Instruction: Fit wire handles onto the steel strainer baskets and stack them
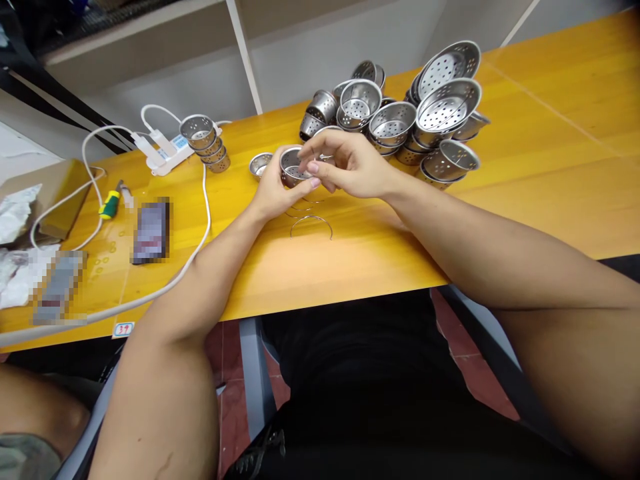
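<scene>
Small perforated metal cups and wire pieces lie around my hands. My left hand (275,191) is wrapped round the side of a perforated metal cup (294,165), its open top tilted toward me. Over the cup's right rim, my right hand (345,163) has its thumb and forefinger pinched on a thin wire, largely hidden by the fingers. Below the hands, a curved wire handle (311,219) lies on the yellow table (340,267), with more thin wires just above it. Another small cup (260,165) stands left of my left hand.
Stacked perforated cups (393,125) crowd the back. A shorter stack (205,143) stands beside a white power strip (170,155). Further left are a green-yellow tool (109,205), two blurred flat objects and a box (65,200). A white cable crosses the left side; a person's leg shows lower left.
</scene>
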### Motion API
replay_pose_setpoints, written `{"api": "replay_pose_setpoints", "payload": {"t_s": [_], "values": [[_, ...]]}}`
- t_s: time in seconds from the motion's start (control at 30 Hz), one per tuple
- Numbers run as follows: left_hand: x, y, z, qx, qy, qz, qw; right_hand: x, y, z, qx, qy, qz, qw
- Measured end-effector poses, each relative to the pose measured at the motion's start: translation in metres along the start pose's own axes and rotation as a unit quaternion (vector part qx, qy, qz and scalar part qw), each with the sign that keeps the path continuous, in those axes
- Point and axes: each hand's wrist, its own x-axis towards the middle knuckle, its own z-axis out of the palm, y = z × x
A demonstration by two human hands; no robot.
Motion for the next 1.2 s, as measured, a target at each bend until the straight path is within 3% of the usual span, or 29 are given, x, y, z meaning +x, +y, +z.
{"api": "replay_pose_setpoints", "payload": {"t_s": [0.23, 0.83, 0.93, 1.1, 1.2], "values": [[0.003, 0.003, 0.006, -0.013, 0.001, -0.009, 1.0, 0.003, 0.01, 0.002, 0.038, 0.013, 0.037, 0.998], [0.002, -0.003, 0.006, -0.005, -0.009, -0.002, 1.0, 0.005, 0.007, 0.006, 0.031, 0.022, 0.044, 0.998], [0.002, -0.003, 0.006, -0.005, -0.013, 0.001, 1.0, 0.003, 0.007, 0.004, 0.007, 0.023, 0.037, 0.999], [0.003, -0.007, 0.003, 0.021, 0.001, 0.002, 1.0, -0.002, 0.012, -0.003, -0.094, 0.103, -0.022, 0.99], [0.004, -0.009, 0.0, 0.023, 0.017, 0.0, 1.0, -0.003, 0.013, -0.011, -0.169, 0.094, -0.052, 0.98]]}}
